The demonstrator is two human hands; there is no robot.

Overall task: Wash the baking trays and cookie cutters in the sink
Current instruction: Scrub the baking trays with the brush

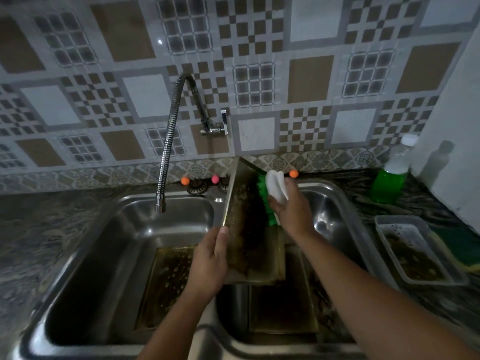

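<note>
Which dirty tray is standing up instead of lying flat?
The tray gripped by the left hand, propped upright between the two basins. The other trays lie flat in the sink and on the counter.

The left hand (pixel 210 261) covers the near left edge of the raised baking tray (pixel 249 229), fingers out of sight behind it. The right hand (pixel 288 209) hides much of the scrub brush (pixel 270 196); its bristles vanish behind the tray's right rim. At 4 o'clock a sponge (pixel 467 253), perhaps, is cut by the frame's edge behind a small tray (pixel 415 255). Both sink (pixel 124 229) basins run off at 6 o'clock.
</note>
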